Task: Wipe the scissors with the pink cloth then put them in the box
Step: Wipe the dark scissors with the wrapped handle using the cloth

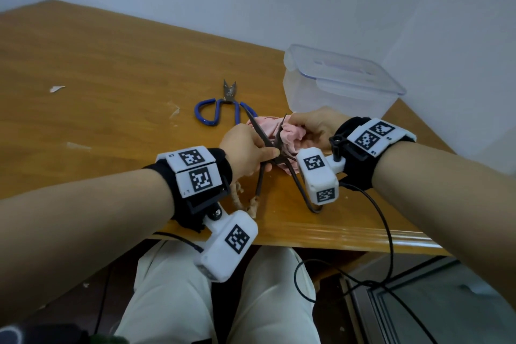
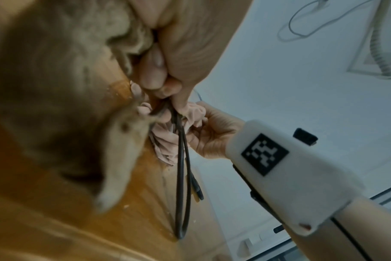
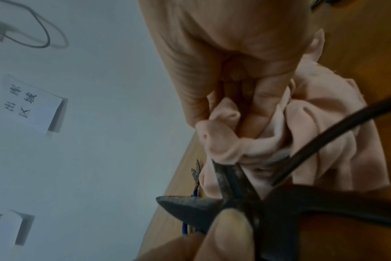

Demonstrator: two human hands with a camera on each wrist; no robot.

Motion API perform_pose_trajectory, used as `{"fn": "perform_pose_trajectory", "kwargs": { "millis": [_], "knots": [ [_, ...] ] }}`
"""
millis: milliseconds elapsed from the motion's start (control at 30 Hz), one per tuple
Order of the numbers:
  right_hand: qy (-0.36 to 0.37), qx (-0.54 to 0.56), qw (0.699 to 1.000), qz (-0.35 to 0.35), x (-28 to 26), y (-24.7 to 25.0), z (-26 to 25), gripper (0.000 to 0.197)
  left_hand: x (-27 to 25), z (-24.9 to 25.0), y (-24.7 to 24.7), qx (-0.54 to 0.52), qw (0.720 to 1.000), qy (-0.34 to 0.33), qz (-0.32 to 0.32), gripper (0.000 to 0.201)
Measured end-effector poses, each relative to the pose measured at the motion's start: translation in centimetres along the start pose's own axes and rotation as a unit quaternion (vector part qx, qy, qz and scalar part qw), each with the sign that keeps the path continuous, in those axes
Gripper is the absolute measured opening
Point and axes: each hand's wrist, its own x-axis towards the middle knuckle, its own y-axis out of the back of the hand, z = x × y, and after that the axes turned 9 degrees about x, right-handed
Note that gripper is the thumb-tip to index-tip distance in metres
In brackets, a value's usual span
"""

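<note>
Left hand [image 1: 245,152]: dark scissors [image 1: 268,145] are gripped near the pivot.
Right hand [image 1: 312,127]: pink cloth [image 1: 290,137] is bunched at 2 o'clock.
Handling: likely stiff, sharp; best held by handles.

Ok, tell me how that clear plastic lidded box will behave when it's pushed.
The clear plastic lidded box looks empty and thin-walled, so probably light and apt to slide on the smooth wooden table. Its broad base makes tipping unlikely. Its lid appears to sit loosely, so it may shift.

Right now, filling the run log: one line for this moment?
left hand: grips dark scissors | right hand: bunches pink cloth on blade | box: lid on
</note>
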Motion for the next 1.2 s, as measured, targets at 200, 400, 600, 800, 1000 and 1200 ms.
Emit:
{"fn": "perform_pose_trajectory", "kwargs": {
  "millis": [200,400,600,800,1000,1200],
  "knots": [
    [-0.023,-0.015,0.999,-0.031,-0.5,0.5,0.1,0.011,0.1,0.2,0.1,0.015,1.0,-0.008,-0.001,0.02],
    [-0.01,0.021,1.0,0.007,0.1,0.9,-0.8,0.014,-0.1,0.3,-0.1,0.006,1.0,-0.003,-0.009,0.02],
    [-0.021,-0.035,0.999,-0.031,0.2,1.0,0.1,0.015,-0.2,0.2,0.0,-0.003,1.0,-0.002,-0.012,0.017],
    [0.021,-0.009,0.997,-0.078,0.3,0.6,0.0,0.018,0.1,0.4,0.1,0.024,1.0,-0.009,-0.007,0.021],
    [0.015,0.019,0.995,-0.095,0.3,-0.4,-0.3,0.017,0.1,0.0,0.3,0.028,1.0,-0.009,0.001,0.022],
    [0.007,0.013,0.995,-0.103,0.3,-0.9,-0.6,0.018,0.0,0.0,0.4,0.013,1.0,-0.007,-0.002,0.021]
  ]
}}
